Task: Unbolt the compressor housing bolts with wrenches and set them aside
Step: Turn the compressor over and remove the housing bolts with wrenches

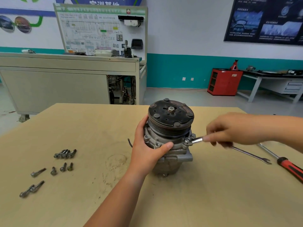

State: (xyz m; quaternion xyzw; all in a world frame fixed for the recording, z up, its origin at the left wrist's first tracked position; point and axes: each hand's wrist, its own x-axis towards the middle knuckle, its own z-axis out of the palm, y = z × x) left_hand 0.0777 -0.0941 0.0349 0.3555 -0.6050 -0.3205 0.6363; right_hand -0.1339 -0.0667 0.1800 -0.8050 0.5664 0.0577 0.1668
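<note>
The left hand [147, 148] is gripping the compressor [170, 122] standing pulley-up on the table [82, 125] while the right hand [234, 128] is only pinching a wrench [196, 139] ringed on its flange bolt [187, 141], risking a slip that rounds the head.

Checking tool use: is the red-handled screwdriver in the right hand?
No, the right hand holds the wrench at the compressor; the screwdriver lies on the table.

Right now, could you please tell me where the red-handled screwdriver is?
In the head view, the screwdriver lies on the table at its far right, just beyond the open end of the wrench in the right hand.
</note>
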